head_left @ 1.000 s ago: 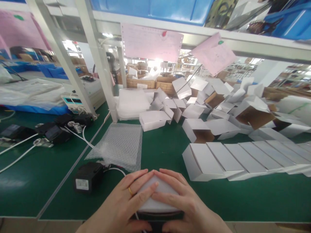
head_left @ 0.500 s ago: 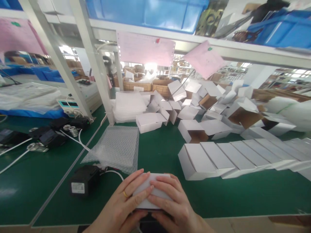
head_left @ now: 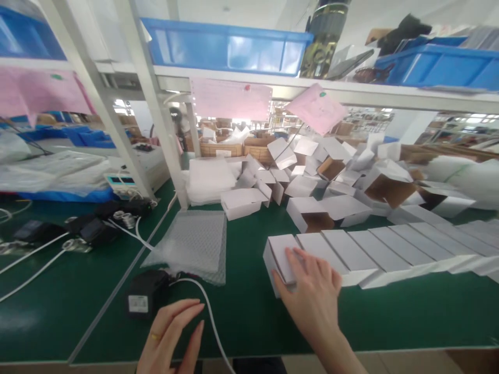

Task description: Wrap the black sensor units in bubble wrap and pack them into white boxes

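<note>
My right hand [head_left: 314, 297] presses a small white box [head_left: 281, 258] against the left end of a long leaning row of white boxes [head_left: 393, 250] on the green mat; its fingers lie over the box's top and side. My left hand [head_left: 171, 335] hovers low at the near edge with its fingers loosely spread and nothing in it, a ring on one finger. It is close to a black power adapter [head_left: 147, 299] and its white cable [head_left: 208, 311].
A bubble-wrap sheet [head_left: 193, 243] lies behind the adapter. A loose heap of open white cartons [head_left: 331, 182] fills the back right. More black adapters and cables [head_left: 89, 228] sit at left. Shelf posts [head_left: 156, 109] and blue bins [head_left: 230, 49] stand overhead.
Both hands were pressed together on a white box at the near edge. Now the right hand has carried it to the end of the box row, and the left hand has dropped away empty.
</note>
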The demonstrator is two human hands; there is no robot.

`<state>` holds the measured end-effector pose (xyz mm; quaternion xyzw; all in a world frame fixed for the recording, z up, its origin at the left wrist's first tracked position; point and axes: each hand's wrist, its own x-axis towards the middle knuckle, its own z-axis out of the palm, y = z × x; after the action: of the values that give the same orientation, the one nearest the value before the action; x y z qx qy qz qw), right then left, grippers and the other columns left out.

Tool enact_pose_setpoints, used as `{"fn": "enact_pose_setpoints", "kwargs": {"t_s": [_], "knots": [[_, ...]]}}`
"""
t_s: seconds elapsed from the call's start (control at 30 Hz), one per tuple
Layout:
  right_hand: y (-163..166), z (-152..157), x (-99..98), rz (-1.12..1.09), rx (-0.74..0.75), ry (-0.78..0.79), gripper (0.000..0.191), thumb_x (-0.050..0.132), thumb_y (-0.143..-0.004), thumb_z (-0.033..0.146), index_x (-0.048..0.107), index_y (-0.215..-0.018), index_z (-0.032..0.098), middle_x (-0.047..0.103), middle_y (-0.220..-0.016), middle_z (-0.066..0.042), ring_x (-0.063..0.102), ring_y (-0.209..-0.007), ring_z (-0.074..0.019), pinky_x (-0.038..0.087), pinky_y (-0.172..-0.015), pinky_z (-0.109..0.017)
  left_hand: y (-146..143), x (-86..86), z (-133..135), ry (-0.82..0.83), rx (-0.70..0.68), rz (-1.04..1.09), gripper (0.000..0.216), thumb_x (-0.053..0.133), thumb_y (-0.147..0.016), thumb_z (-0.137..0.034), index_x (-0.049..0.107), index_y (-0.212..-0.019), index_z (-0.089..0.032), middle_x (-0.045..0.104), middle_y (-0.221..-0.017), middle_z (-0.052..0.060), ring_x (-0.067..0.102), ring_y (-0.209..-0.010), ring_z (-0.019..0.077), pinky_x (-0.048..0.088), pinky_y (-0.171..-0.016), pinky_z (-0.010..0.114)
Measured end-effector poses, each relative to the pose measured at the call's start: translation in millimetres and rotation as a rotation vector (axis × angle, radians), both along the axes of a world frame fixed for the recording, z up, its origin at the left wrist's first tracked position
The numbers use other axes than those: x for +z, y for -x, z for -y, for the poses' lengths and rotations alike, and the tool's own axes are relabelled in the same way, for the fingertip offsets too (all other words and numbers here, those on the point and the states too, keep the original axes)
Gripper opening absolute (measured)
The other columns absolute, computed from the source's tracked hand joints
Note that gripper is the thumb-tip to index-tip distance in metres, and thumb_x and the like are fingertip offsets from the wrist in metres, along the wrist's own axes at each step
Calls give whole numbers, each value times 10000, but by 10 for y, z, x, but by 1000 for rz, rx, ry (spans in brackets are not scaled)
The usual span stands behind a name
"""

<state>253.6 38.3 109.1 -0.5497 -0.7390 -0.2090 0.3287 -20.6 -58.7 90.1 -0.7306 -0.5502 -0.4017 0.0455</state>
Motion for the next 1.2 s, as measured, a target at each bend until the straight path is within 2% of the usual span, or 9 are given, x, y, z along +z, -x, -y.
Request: {"fn": "enact_pose_setpoints", "kwargs": {"t_s": [0.1, 0.2, 0.3, 0.37, 0.57, 0.8, 0.93, 1.07, 1.2], "knots": [[-36, 12, -23, -15, 44, -52, 385, 436, -1086, 410, 599, -1297, 132, 651, -1245, -225, 565, -1070, -478, 435, -811, -636, 164, 99, -5, -90, 146, 14, 217, 544, -1038, -212, 605, -1242, -254, 618, -1208, 55, 621, -1123, 199, 506, -999, 339], [71, 217, -102, -97, 184, -96, 346, 530, -1060, 241, 541, -1400, 179, 600, -1332, -206, 563, -1147, -465, 424, -907, -644, 403, 134, -96, -166, 360, 60, 205, 578, -1032, -309, 606, -1216, -223, 623, -1209, 100, 601, -1149, 286, 496, -1011, 478], [239, 466, -270, -210, 372, -54, 478, 557, -1011, 104, 504, -1462, 251, 580, -1330, -160, 571, -1150, -399, 414, -956, -590, 671, 45, -234, -36, 482, 132, 522, 657, -945, -549, 559, -1310, -189, 580, -1328, 164, 557, -1264, 386, 486, -1073, 625], [352, 567, -419, -268, 482, -3, 453, 536, -1010, 80, 534, -1433, 243, 589, -1318, -137, 577, -1158, -354, 432, -955, -534, 799, -62, -307, 129, 448, 183, 683, 707, -868, -599, 510, -1375, -186, 560, -1366, 170, 552, -1297, 408, 494, -1093, 652], [603, 571, -691, -435, 594, 268, 403, 478, -1066, 133, 520, -1446, 258, 591, -1350, -120, 588, -1231, -288, 568, -977, -442, 651, -229, -208, 291, 366, 220, 478, 671, -886, -372, 513, -1317, -238, 570, -1279, 117, 654, -1154, 348, 599, -961, 570], [882, 587, -628, -439, 845, 534, 1030, 626, -680, -1, 281, -1604, 294, 493, -1514, -125, 525, -1352, -342, 548, -1102, -553, -98, -124, -41, 279, 220, 325, 493, 734, -766, -225, 546, -1221, -248, 589, -1204, 79, 682, -1108, 310, 634, -914, 523], [931, 595, -744, -544, 798, 516, 1101, 592, -653, 3, 199, -1636, 304, 549, -1446, -125, 560, -1299, -339, 549, -1077, -558, -310, -36, -85, 350, 157, 436, 465, 766, -742, -241, 579, -1168, -227, 588, -1189, 92, 699, -1061, 306, 645, -888, 522], [901, 588, -865, -770, 666, 456, 889, 592, -730, 97, 385, -1573, 283, 619, -1259, -100, 626, -1094, -315, 595, -932, -472, -296, -77, -48, 420, 16, 512, 581, 763, -759, -192, 547, -1296, -244, 582, -1288, 108, 654, -1193, 306, 595, -1028, 559], [873, 594, -846, -867, 666, 587, 888, 560, -698, 74, 432, -1545, 307, 571, -1228, -71, 639, -1004, -261, 609, -833, -370, -247, -183, 42, 443, 6, 482, 783, 793, -790, -200, 416, -1467, -310, 499, -1462, 121, 569, -1339, 325, 593, -1047, 536]]}}
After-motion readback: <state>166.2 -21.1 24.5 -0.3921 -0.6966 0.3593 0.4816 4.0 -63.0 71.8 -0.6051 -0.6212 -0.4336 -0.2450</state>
